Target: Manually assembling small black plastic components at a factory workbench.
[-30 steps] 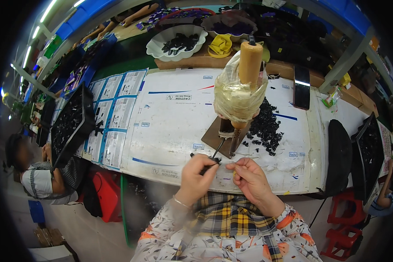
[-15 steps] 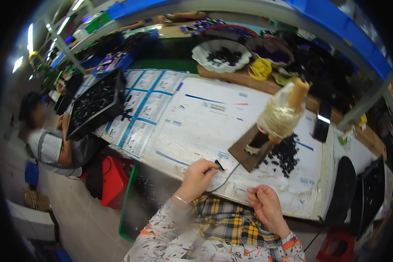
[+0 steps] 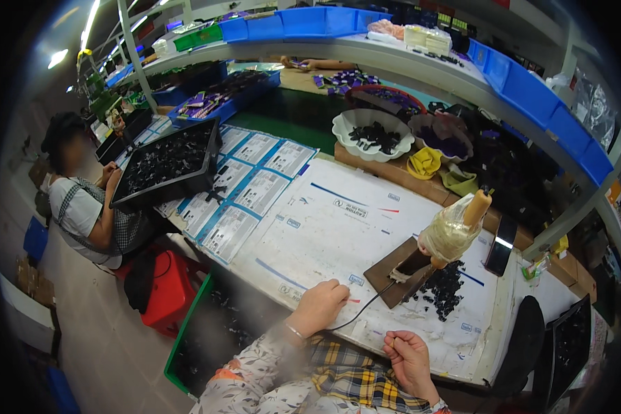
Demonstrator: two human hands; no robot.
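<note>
My left hand [image 3: 319,307] rests at the near edge of the white-covered table [image 3: 338,255], fingers curled together; whatever is in them is hidden. To its right, my right hand [image 3: 410,360] is raised over the front edge with thumb and fingers pinched, on something too small to name. Beyond both hands stands a hand press [image 3: 450,238] wrapped in clear film, with a wooden handle and a brown base plate [image 3: 377,277]. A dark cable [image 3: 360,310] runs from it toward me. Small black parts [image 3: 440,293] lie in a loose heap beside the base.
A black tray [image 3: 214,148] of dark parts sits at the left, by a seated person [image 3: 83,214]. At the back are a white scalloped bowl [image 3: 341,131] and a yellow cloth [image 3: 424,163]. A green-rimmed crate [image 3: 186,331] and a red stool [image 3: 160,293] stand below left.
The view has tilted upward, showing more of the shelf. A small black part stuck out of my left fingertips before and is now out of sight. My right hand stays pinched.
</note>
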